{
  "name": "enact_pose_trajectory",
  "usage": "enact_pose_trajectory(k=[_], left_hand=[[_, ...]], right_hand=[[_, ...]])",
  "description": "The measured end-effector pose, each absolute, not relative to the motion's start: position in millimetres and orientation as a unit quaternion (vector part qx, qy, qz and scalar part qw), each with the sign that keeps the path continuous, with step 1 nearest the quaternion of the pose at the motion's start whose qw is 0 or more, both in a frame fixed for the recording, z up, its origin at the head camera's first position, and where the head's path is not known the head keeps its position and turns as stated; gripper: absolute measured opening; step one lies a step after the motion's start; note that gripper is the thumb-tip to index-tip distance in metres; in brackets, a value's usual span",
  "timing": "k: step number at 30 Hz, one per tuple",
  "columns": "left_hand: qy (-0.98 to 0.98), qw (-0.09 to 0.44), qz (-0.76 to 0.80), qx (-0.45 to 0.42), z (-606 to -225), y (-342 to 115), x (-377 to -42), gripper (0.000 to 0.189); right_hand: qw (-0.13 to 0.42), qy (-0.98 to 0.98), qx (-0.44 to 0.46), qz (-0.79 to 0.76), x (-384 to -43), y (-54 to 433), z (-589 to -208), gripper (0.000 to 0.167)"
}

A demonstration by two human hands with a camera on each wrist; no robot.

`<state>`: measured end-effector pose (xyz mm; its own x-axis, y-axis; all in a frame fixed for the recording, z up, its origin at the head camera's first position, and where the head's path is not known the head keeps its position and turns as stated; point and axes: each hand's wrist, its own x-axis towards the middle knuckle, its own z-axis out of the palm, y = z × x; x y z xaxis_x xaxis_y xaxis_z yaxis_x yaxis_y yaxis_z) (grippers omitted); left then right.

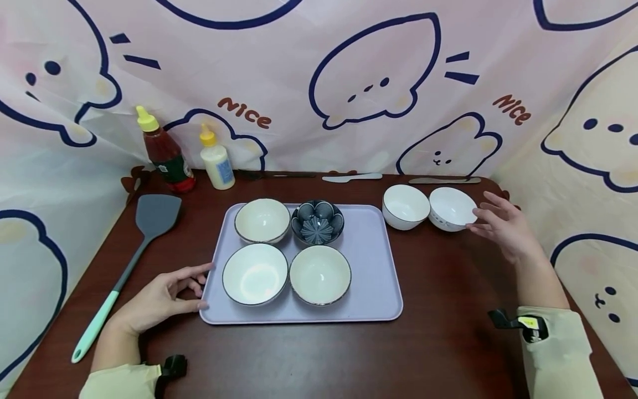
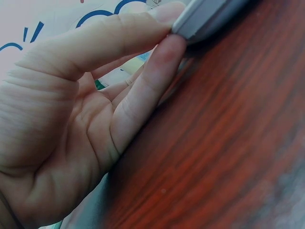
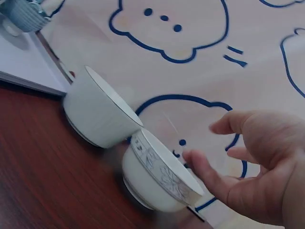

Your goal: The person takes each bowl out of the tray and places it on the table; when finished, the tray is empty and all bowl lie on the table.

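My left hand [image 1: 166,293] is at the left edge of a pale lilac tray [image 1: 374,260], with thumb and fingers pinching its rim; in the left wrist view, fingertips [image 2: 169,52] meet the rim from above and below. On the tray stand several cream bowls with dark rims and a dark blue ridged bowl [image 1: 317,221]. My right hand [image 1: 508,227] is at the right side of a white bowl [image 1: 453,208] with a floral band, its fingers spread and loosely bent by the rim. A plain white bowl [image 1: 406,206] stands just left of that one.
On the left lies a grey spatula [image 1: 158,216] with a mint handle. Behind it stand a red sauce bottle [image 1: 169,158] and a white bottle [image 1: 217,163] with a yellow cap. Knives, including a pale knife [image 1: 351,178], lie along the back edge by the patterned cloth.
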<state>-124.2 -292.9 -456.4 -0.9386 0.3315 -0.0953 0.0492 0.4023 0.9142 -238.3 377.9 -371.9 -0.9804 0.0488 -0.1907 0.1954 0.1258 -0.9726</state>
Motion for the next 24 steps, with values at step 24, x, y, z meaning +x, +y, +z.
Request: enact_pose_trajectory(k=[24], left_hand=[[0.838,0.128,0.519,0.113,-457.1,-293.4,-124.7,0.073]], right_hand=[[0.189,0.764,-0.107,-0.608,-262.1,248.9,-386.8,0.063]])
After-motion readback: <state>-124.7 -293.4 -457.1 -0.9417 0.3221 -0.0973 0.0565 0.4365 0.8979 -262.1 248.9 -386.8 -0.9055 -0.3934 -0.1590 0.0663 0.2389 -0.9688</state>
